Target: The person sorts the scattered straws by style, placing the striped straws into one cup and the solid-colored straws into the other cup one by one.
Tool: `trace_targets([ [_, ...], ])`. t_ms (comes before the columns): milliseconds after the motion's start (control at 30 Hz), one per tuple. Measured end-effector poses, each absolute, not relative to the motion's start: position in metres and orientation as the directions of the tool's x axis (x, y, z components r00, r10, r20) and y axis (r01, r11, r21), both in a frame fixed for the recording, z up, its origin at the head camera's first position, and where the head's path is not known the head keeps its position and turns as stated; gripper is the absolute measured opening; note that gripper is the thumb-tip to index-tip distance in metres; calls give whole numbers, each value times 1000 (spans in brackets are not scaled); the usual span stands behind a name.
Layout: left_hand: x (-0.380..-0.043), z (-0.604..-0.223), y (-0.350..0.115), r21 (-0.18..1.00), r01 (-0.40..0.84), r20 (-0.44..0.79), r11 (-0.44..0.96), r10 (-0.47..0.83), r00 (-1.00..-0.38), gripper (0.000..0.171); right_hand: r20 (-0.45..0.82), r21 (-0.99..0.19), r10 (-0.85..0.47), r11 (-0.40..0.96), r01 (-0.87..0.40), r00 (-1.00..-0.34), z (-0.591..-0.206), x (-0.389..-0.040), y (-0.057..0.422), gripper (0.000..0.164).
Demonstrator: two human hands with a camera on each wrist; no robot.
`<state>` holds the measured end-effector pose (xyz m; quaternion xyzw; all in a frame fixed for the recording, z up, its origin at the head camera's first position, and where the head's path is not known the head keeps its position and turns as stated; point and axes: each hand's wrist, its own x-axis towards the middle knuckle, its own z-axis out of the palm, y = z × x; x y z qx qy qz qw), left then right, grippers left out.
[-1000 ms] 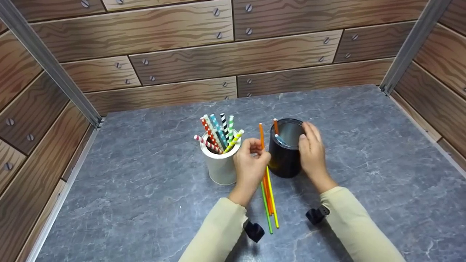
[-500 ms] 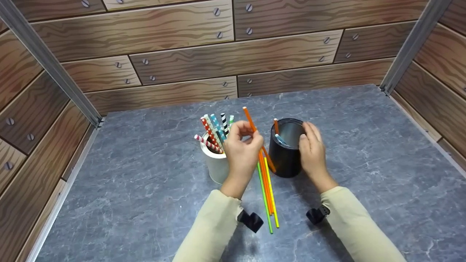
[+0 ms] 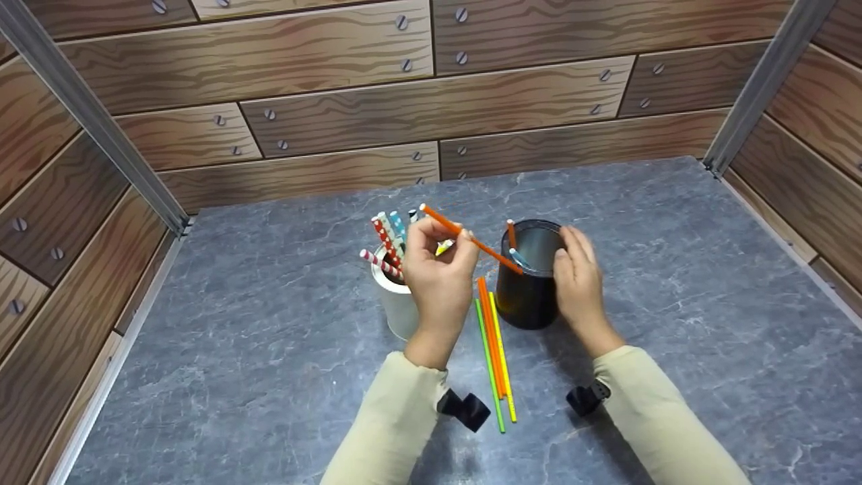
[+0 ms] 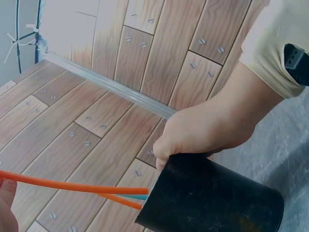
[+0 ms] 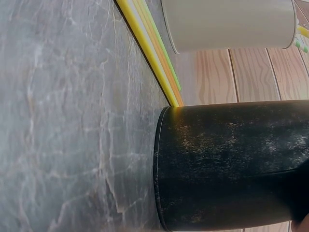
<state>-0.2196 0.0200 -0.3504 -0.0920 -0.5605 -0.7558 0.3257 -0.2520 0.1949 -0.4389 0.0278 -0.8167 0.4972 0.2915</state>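
Observation:
My left hand (image 3: 441,269) pinches an orange straw (image 3: 495,254) between thumb and fingers. The straw tilts, its lower end at the rim of a black cup (image 3: 526,296). Against the right side of that cup rests my right hand (image 3: 579,289), its fingers lying near the rim. A dark orange straw (image 3: 512,232) and a blue straw (image 3: 517,257) stand inside the black cup. On the table, between the two cups, lie loose straws: green (image 3: 490,367), orange (image 3: 493,343) and yellow (image 3: 503,360).
A white cup (image 3: 402,313) with several patterned straws (image 3: 384,242) stands behind my left hand, partly hidden. The grey marbled table (image 3: 256,323) is bounded by wood-patterned walls (image 3: 337,114) at the back and sides.
My left hand has lifted the orange straw off the loose ones and moved up and left. The straw has tipped over toward the black cup. My right hand has stayed still.

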Motion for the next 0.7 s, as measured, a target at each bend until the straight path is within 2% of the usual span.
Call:
trace_targets([
  [367, -222, -363, 26, 782, 609, 532, -129, -369, -762, 13, 501, -801, 249, 497, -334, -829, -439, -252, 194, 44],
  [700, -227, -378, 36, 809, 588, 547, -16, -347, -762, 14, 516, -792, 251, 504, -345, -819, -439, -253, 194, 43],
])
